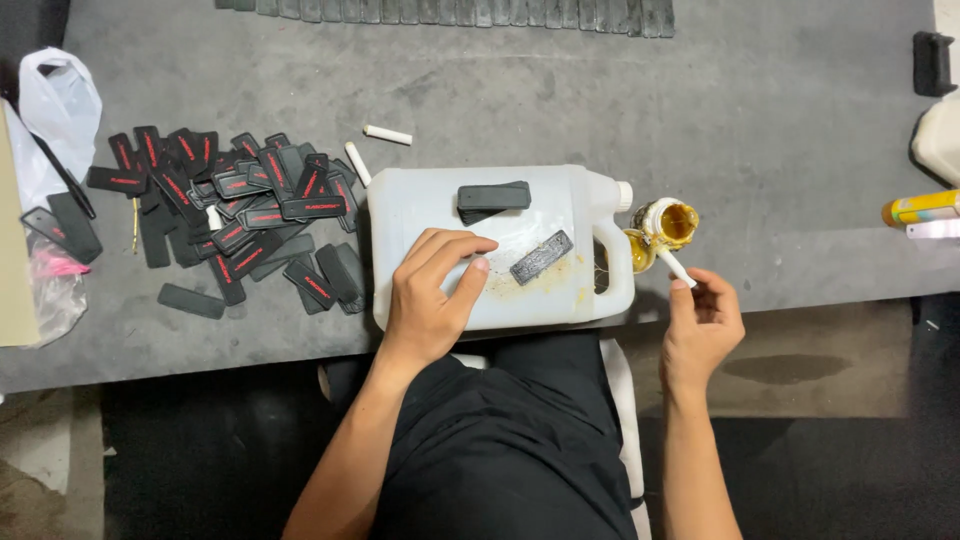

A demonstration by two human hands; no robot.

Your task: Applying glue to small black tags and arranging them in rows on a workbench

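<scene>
Our right hand (703,318) pinches a white stick (674,266) dipped at the small amber glue jar (668,224). Our left hand (433,290) rests loosely spread on the white jug (420,205), fingertips beside the black patch (541,257). Risks: glue dripping across the worktop (780,120); the jar tipping; the patch sliding.

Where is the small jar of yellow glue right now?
In the head view, the glue jar stands right of centre on the grey table, beside the white jug's handle, just above the right hand holding a white stick.

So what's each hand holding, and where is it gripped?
Right hand pinches a white stick by its lower end. Left hand holds nothing, resting on the white jug.
</scene>
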